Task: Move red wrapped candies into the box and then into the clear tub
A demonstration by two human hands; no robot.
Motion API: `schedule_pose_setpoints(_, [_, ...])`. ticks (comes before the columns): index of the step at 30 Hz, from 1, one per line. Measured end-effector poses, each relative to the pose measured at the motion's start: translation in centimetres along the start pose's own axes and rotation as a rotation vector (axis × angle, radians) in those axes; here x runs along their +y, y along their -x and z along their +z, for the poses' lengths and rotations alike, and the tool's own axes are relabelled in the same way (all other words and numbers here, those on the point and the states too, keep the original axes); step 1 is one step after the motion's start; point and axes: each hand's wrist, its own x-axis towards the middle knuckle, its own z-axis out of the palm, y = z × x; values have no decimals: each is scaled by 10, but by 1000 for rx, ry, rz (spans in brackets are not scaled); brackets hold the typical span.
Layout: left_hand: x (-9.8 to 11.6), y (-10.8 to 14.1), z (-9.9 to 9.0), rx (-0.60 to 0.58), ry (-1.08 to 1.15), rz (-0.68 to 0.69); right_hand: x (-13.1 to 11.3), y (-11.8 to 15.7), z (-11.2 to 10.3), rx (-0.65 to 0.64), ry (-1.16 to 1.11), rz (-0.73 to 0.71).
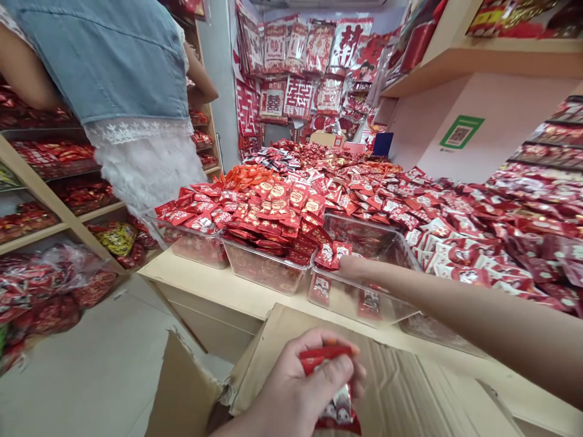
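My left hand (319,376) is closed around a few small red candy packets (339,403) with white printed figures, above an opened cardboard box (392,388). From the right edge my right arm stretches to a clear plastic bin (392,303). Over the bin's left part, my right hand (354,268) is closed on red packets (334,254); its fingertips are hidden. A few packets (321,288) show inside that bin's near wall. Left of it, a second clear bin (266,273) is heaped with red packets (277,203).
Another filled bin (200,243) stands farther left on the wooden counter (195,279). Behind the bins spreads a large heap of red packets (378,194). A person in a denim vest (118,67) stands at the left shelves (59,230). A shelf (455,64) overhangs at upper right.
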Motion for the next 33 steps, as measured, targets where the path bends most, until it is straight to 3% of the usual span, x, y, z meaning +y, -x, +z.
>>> schedule_pose_setpoints(3, [3, -2, 1, 124, 126, 103, -18, 42, -19, 251, 134, -109])
schedule_pose_setpoints(5, [7, -4, 3, 181, 191, 153, -24, 81, -22, 460, 253, -363])
schedule_pose_setpoints(7, [10, -7, 5, 179, 222, 217, -23, 117, -11, 385, 137, -436])
schedule_pose_setpoints(9, [11, -9, 7, 124, 216, 256, -17, 142, 11, 169, -86, -458])
schedule_pose_setpoints(12, [9, -11, 11, 35, 152, 243, -6, 151, 47, -98, -349, -471])
schedule_pose_setpoints(14, [7, -10, 13, 23, 78, 224, -1, 148, 63, -126, -377, -475])
schedule_pose_setpoints(16, [6, -7, 13, 41, -21, 229, 1, 148, 65, -118, -391, -480])
schedule_pose_setpoints(18, [9, -2, 9, 73, -198, 273, 0, 152, 53, -93, -437, -492])
schedule_pose_setpoints(20, [14, 3, 2, 102, -512, 346, -3, 158, 27, 47, -460, -506])
schedule_pose_setpoints(23, [23, 11, -11, 121, -1106, 458, -6, 148, -23, 385, -396, -463])
schedule_pose_setpoints(25, [25, 13, -18, 86, -1382, 469, -2, 124, -47, 458, -295, -345])
schedule_pose_setpoints(27, [24, 15, -21, 21, -1524, 445, 5, 92, -56, 372, -218, -137])
schedule_pose_setpoints(30, [21, 15, -24, -50, -1619, 469, 16, 44, -44, 119, -162, 185])
schedule_pose_setpoints(33, [19, 15, -26, -97, -1645, 541, 24, 14, -23, -17, -134, 257])
